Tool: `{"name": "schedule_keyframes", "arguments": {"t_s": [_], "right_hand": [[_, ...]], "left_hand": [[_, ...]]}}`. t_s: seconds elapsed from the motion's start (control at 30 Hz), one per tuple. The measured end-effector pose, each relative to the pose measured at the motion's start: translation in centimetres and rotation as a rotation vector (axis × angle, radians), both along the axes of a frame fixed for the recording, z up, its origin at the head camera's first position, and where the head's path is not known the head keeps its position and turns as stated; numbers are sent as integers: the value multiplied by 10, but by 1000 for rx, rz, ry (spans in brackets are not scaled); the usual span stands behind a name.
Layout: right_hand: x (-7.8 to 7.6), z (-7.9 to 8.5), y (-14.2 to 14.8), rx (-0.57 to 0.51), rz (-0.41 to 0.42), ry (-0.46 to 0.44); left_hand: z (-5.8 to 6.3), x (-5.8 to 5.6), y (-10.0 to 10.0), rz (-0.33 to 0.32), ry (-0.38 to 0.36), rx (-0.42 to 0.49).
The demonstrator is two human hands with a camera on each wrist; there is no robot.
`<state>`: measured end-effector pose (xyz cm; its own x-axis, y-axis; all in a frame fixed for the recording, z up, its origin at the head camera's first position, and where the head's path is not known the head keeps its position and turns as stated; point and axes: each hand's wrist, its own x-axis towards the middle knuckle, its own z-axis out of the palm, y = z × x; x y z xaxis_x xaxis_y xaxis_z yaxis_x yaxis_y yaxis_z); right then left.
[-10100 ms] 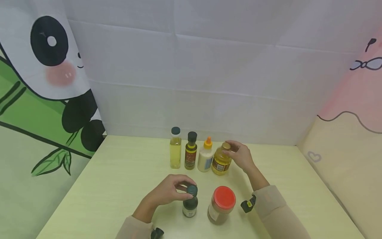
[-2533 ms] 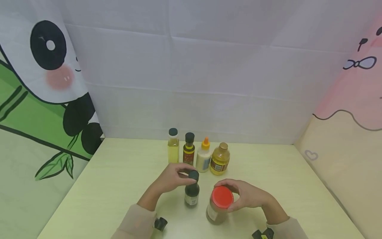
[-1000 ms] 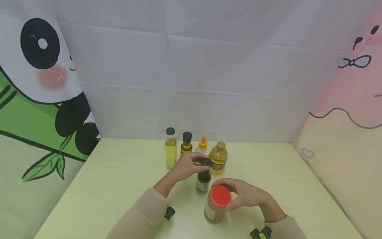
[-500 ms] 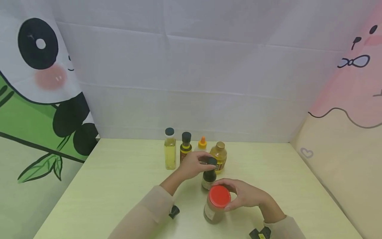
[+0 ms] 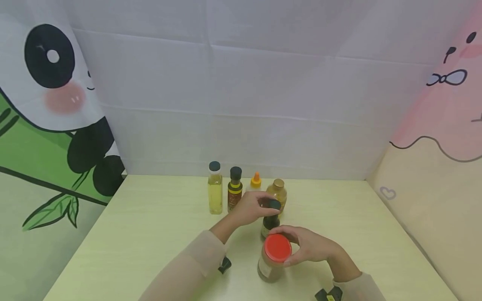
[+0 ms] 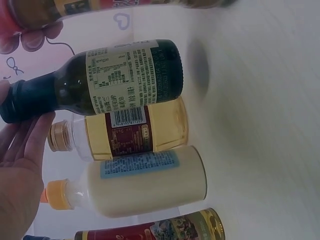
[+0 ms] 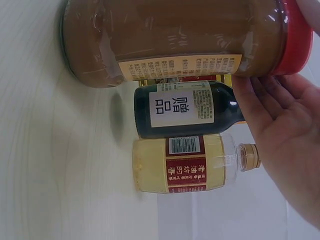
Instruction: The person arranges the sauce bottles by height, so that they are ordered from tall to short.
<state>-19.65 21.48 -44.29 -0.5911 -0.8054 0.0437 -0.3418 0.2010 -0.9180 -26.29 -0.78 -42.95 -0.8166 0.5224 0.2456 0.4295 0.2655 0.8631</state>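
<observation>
My left hand (image 5: pixel 249 209) pinches the dark green cap of a small dark sauce bottle (image 5: pixel 270 223) between thumb and fingers. In the left wrist view the sauce bottle (image 6: pixel 120 77) stands upright, its shadow a little apart from its base. My right hand (image 5: pixel 310 246) grips a jar (image 5: pixel 269 269) near its red lid; in the right wrist view brown paste fills the jar (image 7: pixel 180 35). The sauce bottle is just behind the jar and in front of a golden oil bottle (image 5: pixel 278 191), partly covering it. The right wrist view shows the oil bottle (image 7: pixel 185 165) beside the sauce bottle (image 7: pixel 185 107).
Along the back stand a clear bottle of yellow oil (image 5: pixel 215 194), a dark bottle with a red label (image 5: pixel 234 195) and a white squeeze bottle (image 5: pixel 255 180) with an orange tip, mostly hidden by my left hand. Behind the table (image 5: pixel 150 234) hangs a white cloth (image 5: pixel 241 138).
My left hand has carried the sauce bottle rightward and back, from left of the jar to behind it. Earlier my right hand moved from the golden oil bottle to the jar, where it stays.
</observation>
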Motion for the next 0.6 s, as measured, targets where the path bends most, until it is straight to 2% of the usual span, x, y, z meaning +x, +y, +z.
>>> {"name": "schedule_keyframes", "arguments": {"t_s": [0.17,0.4,0.6], "right_hand": [[-1,-2,-1,-22,21,19],[-2,-2,-1,-36,34,30],[-3,-2,2,-38,36,50]], "left_hand": [[-1,-2,5,-8,-16,-1],[1,-3,16,-44,20,-5],[1,-7,26,-42,39,-48]]}}
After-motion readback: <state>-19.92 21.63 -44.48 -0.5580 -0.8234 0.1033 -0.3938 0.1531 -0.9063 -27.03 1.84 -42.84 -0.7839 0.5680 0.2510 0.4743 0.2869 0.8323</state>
